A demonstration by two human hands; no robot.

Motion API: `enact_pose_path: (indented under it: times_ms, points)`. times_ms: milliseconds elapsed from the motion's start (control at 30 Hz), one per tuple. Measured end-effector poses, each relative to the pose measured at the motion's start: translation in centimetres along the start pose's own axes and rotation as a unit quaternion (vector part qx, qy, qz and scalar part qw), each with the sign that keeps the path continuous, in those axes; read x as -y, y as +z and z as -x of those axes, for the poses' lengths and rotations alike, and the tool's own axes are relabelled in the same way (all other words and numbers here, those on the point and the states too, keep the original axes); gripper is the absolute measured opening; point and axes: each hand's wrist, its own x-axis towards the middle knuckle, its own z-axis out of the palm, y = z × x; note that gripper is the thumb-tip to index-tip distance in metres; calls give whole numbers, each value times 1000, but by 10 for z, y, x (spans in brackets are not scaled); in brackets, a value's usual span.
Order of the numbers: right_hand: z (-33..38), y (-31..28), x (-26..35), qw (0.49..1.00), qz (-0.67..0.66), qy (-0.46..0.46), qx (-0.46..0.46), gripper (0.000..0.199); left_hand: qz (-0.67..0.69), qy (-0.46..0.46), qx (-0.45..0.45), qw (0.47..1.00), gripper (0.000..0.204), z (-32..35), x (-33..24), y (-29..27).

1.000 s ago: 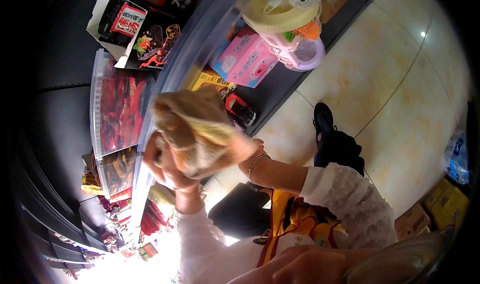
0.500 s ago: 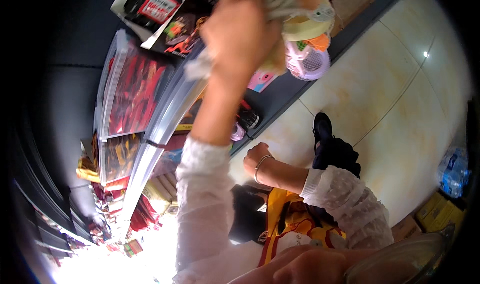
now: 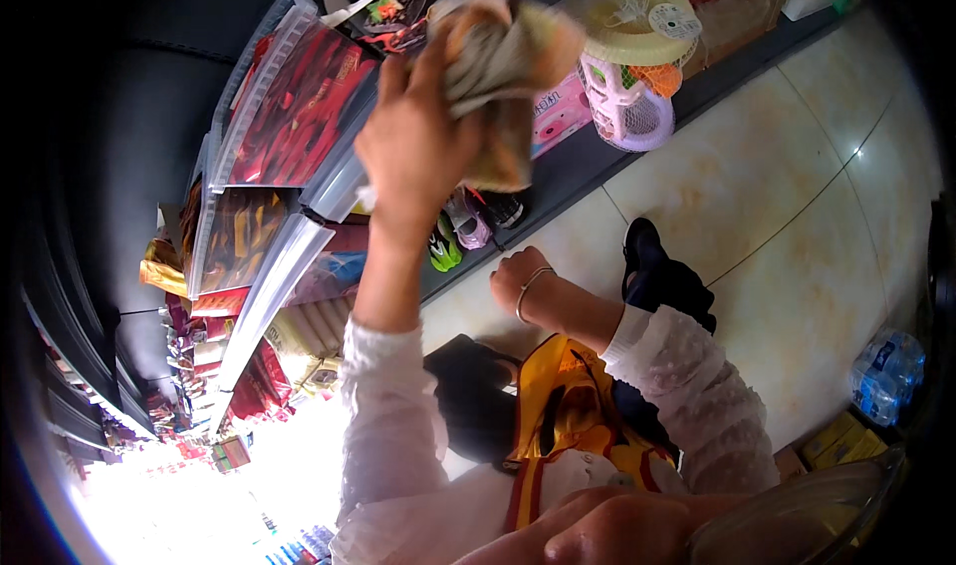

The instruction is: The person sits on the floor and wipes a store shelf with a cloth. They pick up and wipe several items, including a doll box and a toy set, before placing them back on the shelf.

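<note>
Left fingers [image 3: 429, 71] clamped on cloth [image 3: 496, 55] bunched at their right; right fingers [image 3: 510, 271] curled.

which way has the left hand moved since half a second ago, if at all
Yes: the left hand has moved down-left in the picture, away from the lilac plastic item.

Looks like a shop, judging by the clear bin [image 3: 265, 89] of red packets [image 3: 307, 112] at left, pink basket [image 3: 609, 107] on dark shelf [image 3: 590, 157], water bottles [image 3: 885, 376] at right.
</note>
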Motion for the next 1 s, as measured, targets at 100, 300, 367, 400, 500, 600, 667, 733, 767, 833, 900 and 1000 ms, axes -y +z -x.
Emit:
enact_pose_path:
  times_ms: [100,300,367,400,500,600,667,733,767,833,900,1000]
  points:
    - [5,-15,-6,1000,-13,-13,-6,16,0,-43,10,999,62,43,38,-26]
    - [10,-60,-29,964,-210,3,-166,38,86,-86,53,991,59,108,77,-53]
    - [19,-78,-27,861,-463,-73,-195,56,259,-141,63,953,53,133,97,-43]
    - [26,-88,-22,775,-592,-126,-179,62,406,-203,51,890,50,134,76,-51]
    - [22,-94,-11,576,-759,-222,-207,69,423,-113,117,892,51,116,41,-75]
    - [22,-98,-36,361,-882,-284,-103,52,306,-25,188,933,45,77,27,-90]
    - [16,-104,-48,222,-909,-351,-31,40,140,114,-21,983,35,41,31,-88]
    - [10,-111,-63,114,-923,-368,-15,29,-29,182,-125,975,34,7,32,-86]
    - [16,-113,-66,127,-931,-336,-61,28,-76,214,-153,962,36,-13,27,-86]
    - [34,-119,-67,147,-941,-266,-146,28,-146,250,-180,940,40,-43,28,-72]
    - [42,-122,-66,164,-941,-191,-225,28,-189,265,-179,928,44,-67,37,-50]
    - [30,-110,-76,236,-905,-161,-315,33,-266,197,-78,940,42,-88,30,-20]
